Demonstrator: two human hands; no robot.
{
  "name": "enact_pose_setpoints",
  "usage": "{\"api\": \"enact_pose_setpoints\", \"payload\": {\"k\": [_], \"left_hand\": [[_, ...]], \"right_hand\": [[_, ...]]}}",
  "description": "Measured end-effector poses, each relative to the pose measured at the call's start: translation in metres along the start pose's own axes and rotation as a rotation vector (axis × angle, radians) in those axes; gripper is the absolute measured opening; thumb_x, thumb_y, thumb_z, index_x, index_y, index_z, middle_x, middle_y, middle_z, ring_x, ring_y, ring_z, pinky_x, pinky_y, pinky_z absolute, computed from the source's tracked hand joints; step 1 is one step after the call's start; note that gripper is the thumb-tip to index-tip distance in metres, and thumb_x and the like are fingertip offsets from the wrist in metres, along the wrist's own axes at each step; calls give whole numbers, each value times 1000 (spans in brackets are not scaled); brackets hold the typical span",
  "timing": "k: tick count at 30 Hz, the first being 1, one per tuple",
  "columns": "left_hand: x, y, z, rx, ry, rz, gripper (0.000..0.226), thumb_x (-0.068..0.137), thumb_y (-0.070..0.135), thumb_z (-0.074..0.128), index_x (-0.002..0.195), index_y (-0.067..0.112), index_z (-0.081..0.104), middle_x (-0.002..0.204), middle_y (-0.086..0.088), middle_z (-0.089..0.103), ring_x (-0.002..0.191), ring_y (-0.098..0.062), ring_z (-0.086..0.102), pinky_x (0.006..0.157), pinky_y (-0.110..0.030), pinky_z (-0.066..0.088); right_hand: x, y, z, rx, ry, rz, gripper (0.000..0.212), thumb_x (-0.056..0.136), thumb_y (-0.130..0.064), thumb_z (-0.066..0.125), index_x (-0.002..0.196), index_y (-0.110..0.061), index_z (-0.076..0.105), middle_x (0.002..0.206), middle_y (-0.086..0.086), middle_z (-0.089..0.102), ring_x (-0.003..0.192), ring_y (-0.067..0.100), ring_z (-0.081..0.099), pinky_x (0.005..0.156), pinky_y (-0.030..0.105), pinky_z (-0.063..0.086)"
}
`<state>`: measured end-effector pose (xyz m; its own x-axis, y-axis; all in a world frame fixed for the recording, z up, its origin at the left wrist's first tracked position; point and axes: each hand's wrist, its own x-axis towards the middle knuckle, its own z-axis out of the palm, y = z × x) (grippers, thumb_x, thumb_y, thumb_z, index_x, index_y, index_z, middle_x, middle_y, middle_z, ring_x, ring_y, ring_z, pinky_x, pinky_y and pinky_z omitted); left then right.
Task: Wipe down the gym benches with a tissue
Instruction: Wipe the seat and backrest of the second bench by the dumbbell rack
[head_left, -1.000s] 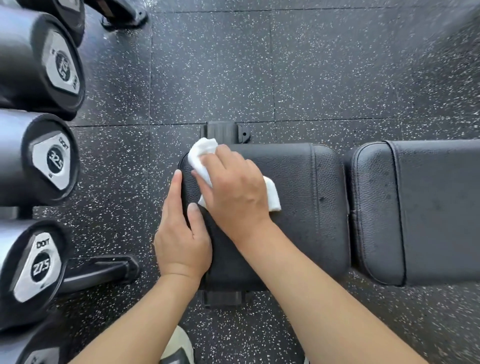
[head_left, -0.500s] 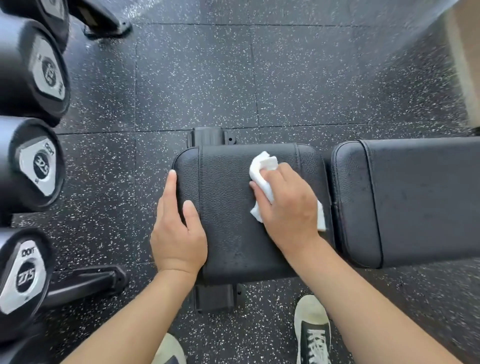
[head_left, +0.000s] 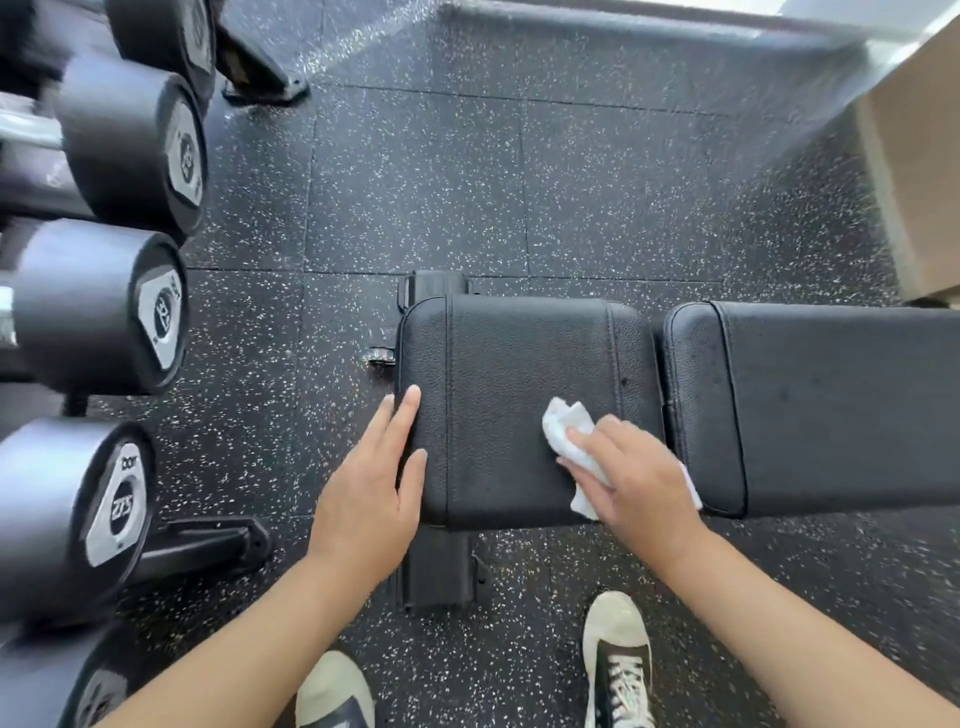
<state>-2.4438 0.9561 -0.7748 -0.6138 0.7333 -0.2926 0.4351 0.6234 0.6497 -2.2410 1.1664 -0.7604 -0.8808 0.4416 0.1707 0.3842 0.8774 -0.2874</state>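
Observation:
A black padded gym bench lies across the view, with a short seat pad (head_left: 519, 364) on the left and a long back pad (head_left: 831, 405) on the right. My right hand (head_left: 639, 483) presses a crumpled white tissue (head_left: 566, 431) flat on the near right part of the seat pad. My left hand (head_left: 369, 499) rests flat on the seat pad's left edge, fingers together, with nothing in it.
A rack of black dumbbells (head_left: 104, 312) lines the left side. The bench's foot bar (head_left: 436, 571) sticks out below the seat pad, and my two shoes (head_left: 618, 665) stand on the speckled rubber floor. A tan box (head_left: 914, 182) stands at the far right.
My right hand has slid the tissue across the seat pad from its far left corner to its near right part. My left hand has stayed on the left edge.

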Motion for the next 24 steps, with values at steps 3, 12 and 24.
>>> {"api": "enact_pose_setpoints", "payload": {"k": [3, 12, 24], "left_hand": [[-15, -6, -3, -30, -11, 19, 65, 106, 45, 37, 165, 51, 9, 172, 20, 22, 155, -6, 32, 118, -40, 43], [-32, -13, -1, -91, -39, -66, 40, 101, 29, 56, 141, 27, 47, 126, 8, 60, 123, -20, 55, 97, -40, 48], [-30, -2, -6, -31, -8, 46, 69, 103, 21, 55, 165, 25, 25, 169, 8, 29, 155, -6, 23, 129, -33, 22]], "right_hand": [[43, -16, 12, 67, 91, 196, 21, 101, -24, 68, 99, -3, 66, 85, 9, 53, 72, 30, 52, 64, 47, 48], [77, -135, 65, 96, 62, -95, 27, 97, -32, 70, 80, -11, 64, 79, 5, 55, 67, 26, 52, 56, 41, 42], [57, -26, 36, -128, -39, -453, 31, 102, -26, 56, 122, -8, 71, 78, 1, 47, 67, 25, 50, 61, 33, 34]]}}
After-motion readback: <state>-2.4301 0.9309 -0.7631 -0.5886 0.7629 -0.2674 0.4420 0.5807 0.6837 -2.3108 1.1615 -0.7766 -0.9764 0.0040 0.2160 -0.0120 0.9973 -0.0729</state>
